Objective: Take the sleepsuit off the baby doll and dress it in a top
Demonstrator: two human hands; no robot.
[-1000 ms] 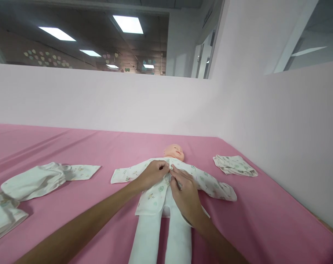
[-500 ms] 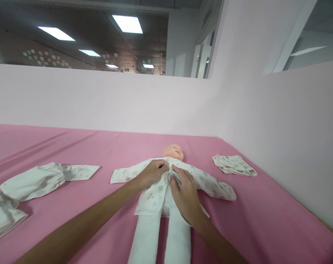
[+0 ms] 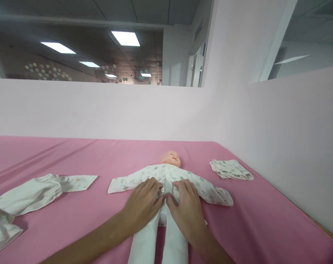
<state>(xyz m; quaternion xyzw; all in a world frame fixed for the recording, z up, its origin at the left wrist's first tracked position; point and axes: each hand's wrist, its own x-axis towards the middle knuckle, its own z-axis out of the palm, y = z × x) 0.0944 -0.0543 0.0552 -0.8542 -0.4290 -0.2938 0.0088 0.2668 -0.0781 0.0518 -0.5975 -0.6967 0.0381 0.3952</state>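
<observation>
A baby doll lies on its back, head away from me, in a white printed baby shirt and white pants. The shirt's top is joined at the neck, while lower down its front edges stand apart. My left hand has its fingers closed on the left front edge, beside a white button. On the other side of the gap, my right hand grips the right front edge. Both thumbs nearly meet at the doll's middle. The hands cover much of the shirt's lower front.
A folded printed cloth lies to the right on the pink sheet. Another small white garment is spread at the left, with a bundled printed cloth nearer me. White walls with windows rise behind and at right.
Both hands have moved down the shirt front from near the neck to the middle. The shirt's top now sits joined, and a button shows by my left fingers. The view has tilted up slightly.
</observation>
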